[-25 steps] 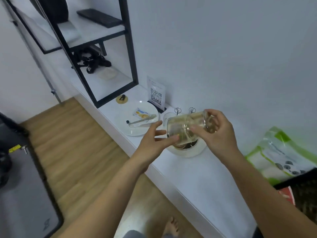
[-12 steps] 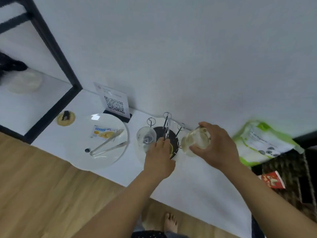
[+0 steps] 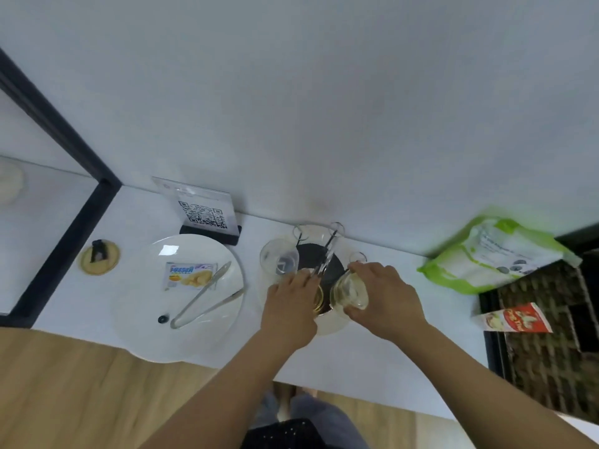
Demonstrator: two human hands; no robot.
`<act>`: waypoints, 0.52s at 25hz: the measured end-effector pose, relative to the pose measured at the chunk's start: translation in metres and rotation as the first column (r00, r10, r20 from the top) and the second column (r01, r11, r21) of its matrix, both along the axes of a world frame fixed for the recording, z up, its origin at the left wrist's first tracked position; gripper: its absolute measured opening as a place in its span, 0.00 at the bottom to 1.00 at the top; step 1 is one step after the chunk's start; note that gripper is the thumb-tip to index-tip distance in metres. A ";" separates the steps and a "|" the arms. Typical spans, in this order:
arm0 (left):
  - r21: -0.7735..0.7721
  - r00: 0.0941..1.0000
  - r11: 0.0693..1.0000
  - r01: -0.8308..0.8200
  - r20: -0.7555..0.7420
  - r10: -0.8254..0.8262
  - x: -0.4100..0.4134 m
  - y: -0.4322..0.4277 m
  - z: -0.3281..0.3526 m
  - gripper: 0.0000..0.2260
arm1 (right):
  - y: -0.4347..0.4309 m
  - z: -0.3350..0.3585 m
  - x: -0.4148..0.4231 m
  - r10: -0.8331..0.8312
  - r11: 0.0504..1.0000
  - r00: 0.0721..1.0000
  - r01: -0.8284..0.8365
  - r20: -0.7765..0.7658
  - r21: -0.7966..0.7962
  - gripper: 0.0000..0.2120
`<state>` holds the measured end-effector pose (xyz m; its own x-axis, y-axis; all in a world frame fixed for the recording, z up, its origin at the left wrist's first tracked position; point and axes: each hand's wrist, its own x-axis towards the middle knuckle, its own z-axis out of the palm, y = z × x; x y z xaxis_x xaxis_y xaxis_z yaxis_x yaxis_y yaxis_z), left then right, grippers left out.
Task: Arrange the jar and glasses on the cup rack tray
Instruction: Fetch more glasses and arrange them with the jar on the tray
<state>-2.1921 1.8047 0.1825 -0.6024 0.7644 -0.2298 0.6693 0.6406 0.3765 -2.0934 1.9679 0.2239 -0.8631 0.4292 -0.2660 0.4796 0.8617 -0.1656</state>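
The round cup rack tray (image 3: 335,325) with a dark centre and wire posts stands on the white counter near the wall. A clear glass (image 3: 279,259) sits upturned on its left side. My right hand (image 3: 384,296) grips a clear glass jar (image 3: 349,290) low over the tray's right side. My left hand (image 3: 290,303) rests on the tray's front, fingers at the base of the rack's central wire handle (image 3: 328,254). A gold, lid-like round edge (image 3: 319,298) peeks out beside that hand. What the left hand holds is hidden.
A white plate (image 3: 142,306) with metal tongs (image 3: 207,298) and a snack packet (image 3: 189,275) lies left of the tray. A QR-code stand (image 3: 204,213) is behind it. A green bag (image 3: 496,254) and red packet (image 3: 515,319) sit at right. A black frame (image 3: 61,241) stands at left.
The view swung down over the counter. My right hand brought the jar from chest height down to the tray's right side. My left hand left the jar and settled on the tray.
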 end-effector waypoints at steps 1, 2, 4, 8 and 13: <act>-0.010 1.000 1.000 -0.006 0.012 0.006 -0.008 -0.006 0.001 0.33 | -0.006 -0.006 -0.002 0.021 1.000 0.999 -0.020 0.025 -0.011 0.37; -0.027 1.000 1.000 -0.015 0.026 0.016 -0.016 -0.011 0.002 0.34 | -0.012 -0.011 -0.005 0.046 0.999 0.998 -0.045 0.042 -0.025 0.36; -0.060 0.998 0.998 -0.032 0.057 0.036 -0.031 -0.019 0.006 0.36 | -0.025 -0.021 -0.012 0.116 0.993 0.992 -0.114 0.051 -0.038 0.34; -0.067 0.993 0.997 -0.048 0.102 0.055 -0.047 -0.023 0.012 0.34 | -0.046 -0.035 -0.019 0.195 0.981 0.980 -0.195 0.044 -0.017 0.34; -0.072 0.992 0.994 -0.081 0.094 0.088 -0.054 -0.019 0.011 0.34 | -0.048 -0.036 -0.024 0.192 0.981 0.981 -0.191 0.010 -0.028 0.34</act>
